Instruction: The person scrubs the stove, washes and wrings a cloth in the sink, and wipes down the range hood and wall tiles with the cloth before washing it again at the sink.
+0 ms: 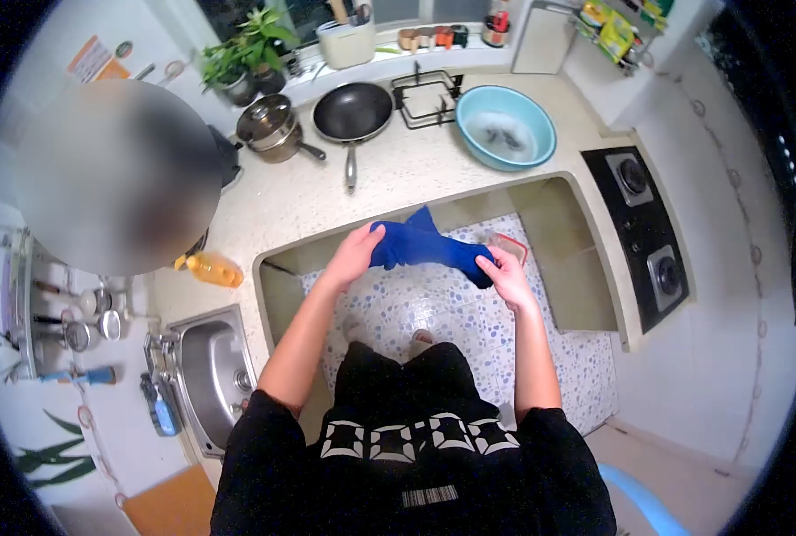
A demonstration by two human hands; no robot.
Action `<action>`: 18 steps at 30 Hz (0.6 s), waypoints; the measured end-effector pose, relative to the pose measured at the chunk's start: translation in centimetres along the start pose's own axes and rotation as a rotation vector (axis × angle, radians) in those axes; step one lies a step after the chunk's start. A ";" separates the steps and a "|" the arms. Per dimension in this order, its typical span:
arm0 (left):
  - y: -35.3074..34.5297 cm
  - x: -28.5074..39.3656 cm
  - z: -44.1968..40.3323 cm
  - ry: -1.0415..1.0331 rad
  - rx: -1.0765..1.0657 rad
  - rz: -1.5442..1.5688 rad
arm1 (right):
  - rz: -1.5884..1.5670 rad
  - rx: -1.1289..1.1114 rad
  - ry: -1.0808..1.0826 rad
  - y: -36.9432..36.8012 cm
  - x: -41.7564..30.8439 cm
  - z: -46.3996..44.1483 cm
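A dark blue cloth is stretched between my two hands above the open space in front of the counter. My left hand grips its left end, thumb on top. At the right end, the fingers of my right hand are closed on the fabric. One corner of the cloth sticks up near its middle, and the right end hangs slightly lower. Beyond my hands, on the counter, stands a light blue basin with foamy water and something dark in it.
A frying pan, a lidded saucepan and a burner grate line the curved counter. To the left are a yellow bottle and a steel sink. A black cooktop lies right. A blurred patch hides the upper left.
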State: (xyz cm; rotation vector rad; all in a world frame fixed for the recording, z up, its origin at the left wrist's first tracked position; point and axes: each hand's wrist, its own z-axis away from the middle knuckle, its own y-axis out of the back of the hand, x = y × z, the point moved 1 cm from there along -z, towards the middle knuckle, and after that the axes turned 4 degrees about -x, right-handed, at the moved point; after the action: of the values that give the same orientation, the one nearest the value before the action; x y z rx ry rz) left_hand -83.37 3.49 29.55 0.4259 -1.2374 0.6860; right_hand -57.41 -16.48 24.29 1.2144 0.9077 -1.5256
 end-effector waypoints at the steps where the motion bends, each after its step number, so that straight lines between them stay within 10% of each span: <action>1: -0.3 0.2 -0.9 0.014 -0.020 -0.016 | -0.051 0.026 0.025 0.4 -0.3 0.4; 8: -0.6 -0.9 -8.7 0.142 -0.570 0.699 | -0.491 0.191 0.096 -0.2 -3.2 3.5; 11: -4.4 -0.6 -7.3 0.314 -0.487 0.905 | -0.681 0.274 0.247 -1.4 -4.8 3.9; 15: -6.0 -3.6 -6.8 0.556 -0.574 0.758 | -0.651 0.471 0.229 -0.7 -4.1 4.9; 18: -5.8 -5.0 -8.5 0.346 -0.720 0.414 | -0.628 0.574 0.199 -0.7 -4.4 6.2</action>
State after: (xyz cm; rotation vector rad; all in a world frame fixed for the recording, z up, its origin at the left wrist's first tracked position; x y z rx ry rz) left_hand -74.18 3.46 22.71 -0.5378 -1.1561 0.5778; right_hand -59.52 -21.13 30.03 1.5955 1.0848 -2.3066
